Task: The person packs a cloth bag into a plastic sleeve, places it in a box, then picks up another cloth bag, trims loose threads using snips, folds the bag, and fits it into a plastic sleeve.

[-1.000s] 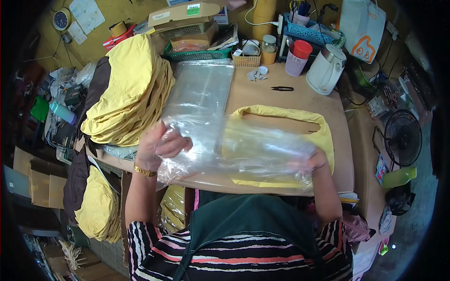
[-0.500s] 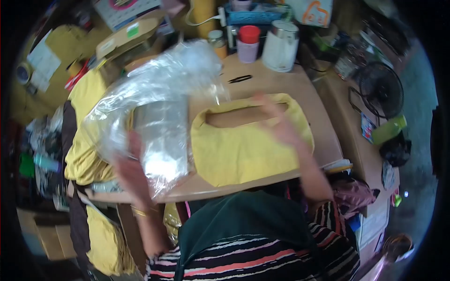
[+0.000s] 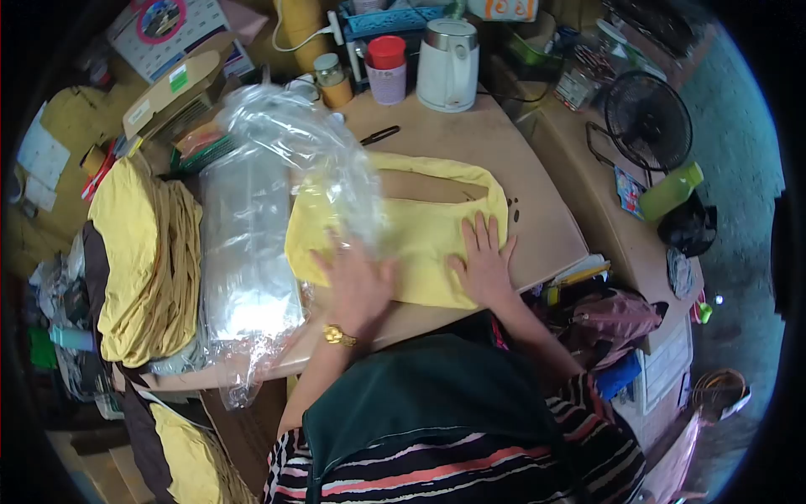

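Observation:
A yellow cloth bag [image 3: 420, 239] with a long handle opening lies flat on the table in front of me. My right hand [image 3: 485, 262] rests on its right part, palm down and fingers spread. Over its left part is my left hand [image 3: 359, 281], somewhat blurred, with the fingers apart. Loose clear plastic [image 3: 315, 139] arches across the bag's left side and reaches down to my left fingertips. I cannot tell whether they touch it. Left of the bag lies a flat stack of clear plastic bags [image 3: 248, 244].
Folded yellow cloth [image 3: 143, 260] is piled at the table's left edge. Thread snips [image 3: 380, 135] lie beyond the bag. At the back stand a jar [image 3: 332, 82], a red-topped cup [image 3: 387, 71] and a white kettle [image 3: 447, 67]. A black fan [image 3: 648, 122] is at the right.
My left hand has moved right, from beside the plastic stack onto the yellow bag. My right hand has come down flat on it. The loose plastic now hangs over the bag's left side.

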{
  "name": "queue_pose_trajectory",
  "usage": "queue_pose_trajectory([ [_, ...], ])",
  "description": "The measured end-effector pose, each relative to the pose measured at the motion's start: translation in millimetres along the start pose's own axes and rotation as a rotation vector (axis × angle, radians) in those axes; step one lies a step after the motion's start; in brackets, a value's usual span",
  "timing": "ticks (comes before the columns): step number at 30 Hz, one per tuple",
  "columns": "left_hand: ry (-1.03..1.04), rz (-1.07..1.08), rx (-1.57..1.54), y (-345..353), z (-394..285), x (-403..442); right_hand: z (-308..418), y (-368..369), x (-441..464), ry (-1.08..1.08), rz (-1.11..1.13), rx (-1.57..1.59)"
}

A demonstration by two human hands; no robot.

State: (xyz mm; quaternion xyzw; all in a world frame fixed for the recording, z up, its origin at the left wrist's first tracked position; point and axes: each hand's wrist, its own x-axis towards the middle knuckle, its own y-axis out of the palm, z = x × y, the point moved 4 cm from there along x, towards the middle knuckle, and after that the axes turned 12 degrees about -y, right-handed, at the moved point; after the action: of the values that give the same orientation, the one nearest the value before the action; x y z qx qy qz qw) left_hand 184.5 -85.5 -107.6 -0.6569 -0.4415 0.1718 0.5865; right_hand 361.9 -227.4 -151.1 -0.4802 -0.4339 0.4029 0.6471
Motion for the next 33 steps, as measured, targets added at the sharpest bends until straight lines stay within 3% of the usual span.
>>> queue_pose_trajectory([
  [1,-0.026,-0.007,0.003,8,-4,-4,9,0,-5,0.007,-0.005,0.083],
  [4,0.005,0.136,-0.107,48,11,-10,21,-53,-31,-0.261,0.197,0.271],
  [6,-0.046,0.151,-0.061,32,16,-3,7,-54,-41,-0.409,0.286,0.316],
  [8,-0.1,0.185,-0.023,28,20,-9,-11,-51,-48,-0.402,0.085,0.256],
  [11,-0.142,0.075,-0.008,28,25,-10,-17,-26,-46,-0.491,-0.074,0.339],
  [15,-0.091,0.065,-0.031,36,32,0,1,-39,-28,-0.64,0.01,0.252],
  [17,-0.065,0.035,-0.038,32,35,4,5,-55,-23,-0.576,0.167,0.192],
  [19,-0.04,0.155,-0.011,29,38,16,-1,-47,-20,-0.595,0.115,0.126],
  [21,-0.026,0.142,0.0,27,37,19,-2,-41,-10,-0.686,-0.002,0.017],
  [24,-0.043,0.261,0.006,29,40,22,2,-53,11,-0.741,-0.156,0.099],
  [26,0.048,0.173,-0.176,37,41,13,19,-83,34,-0.757,-0.208,0.195],
  [27,0.044,0.173,-0.176,40,37,4,50,-121,49,-0.76,-0.119,0.054],
  [28,0.138,0.257,-0.353,42,27,-9,74,-148,63,-0.757,-0.03,-0.084],
  [29,0.232,0.34,-0.53,42,20,-20,87,-166,75,-0.822,-0.107,-0.118],
  [30,0.143,0.517,-0.811,15,17,-29,94,-175,92,-0.897,-0.144,-0.061],
  [32,-0.205,0.64,-0.904,-43,47,-32,110,-189,133,-1.052,-0.174,0.139],
  [33,-0.375,0.673,-1.006,-57,75,-38,124,-180,157,-1.038,0.075,0.033],
])
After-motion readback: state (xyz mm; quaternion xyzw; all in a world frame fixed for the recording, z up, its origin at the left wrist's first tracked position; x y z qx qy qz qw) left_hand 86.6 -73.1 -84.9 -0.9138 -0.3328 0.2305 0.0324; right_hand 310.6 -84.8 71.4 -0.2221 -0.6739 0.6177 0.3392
